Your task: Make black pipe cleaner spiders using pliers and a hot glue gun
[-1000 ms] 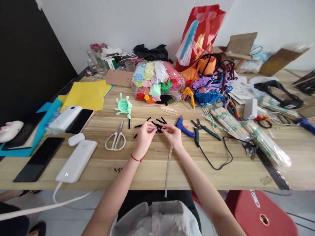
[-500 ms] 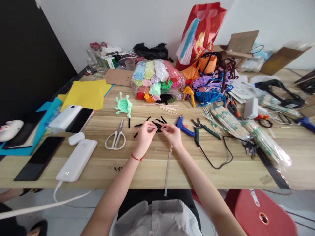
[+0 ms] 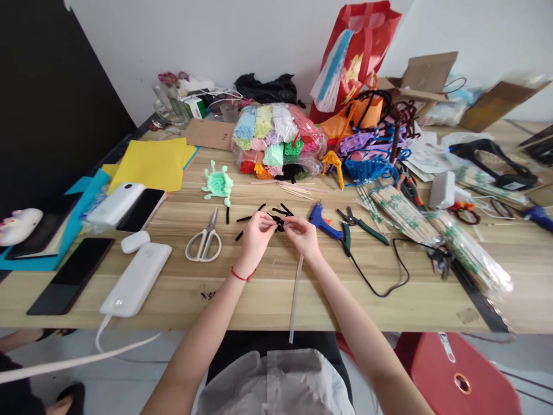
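Note:
At the middle of the table my left hand (image 3: 257, 235) and my right hand (image 3: 303, 235) meet, each pinching a small bent black pipe cleaner (image 3: 279, 222) between the fingertips. Fingers partly cover its shape. Several short black pipe cleaner pieces (image 3: 243, 219) lie on the wood just beyond and left of my left hand. A green fuzzy turtle-like figure (image 3: 218, 183) sits farther back. White-handled scissors (image 3: 204, 242) rest to the left. Right of my right hand lie a blue glue gun (image 3: 323, 222) and green-handled pliers (image 3: 365, 226). A clear glue stick (image 3: 296, 297) is below my right wrist.
A bag of coloured pipe cleaners (image 3: 276, 138) stands behind thin wooden sticks (image 3: 298, 190). Phones (image 3: 71, 276) and a white power bank (image 3: 136, 279) occupy the left. A black cable (image 3: 380, 295) loops at right, near wrapped stick bundles (image 3: 401, 213). A red bag (image 3: 360, 57) stands behind.
Both hands stay almost in place, still pinching the black pipe cleaner. The whole view has shifted very slightly.

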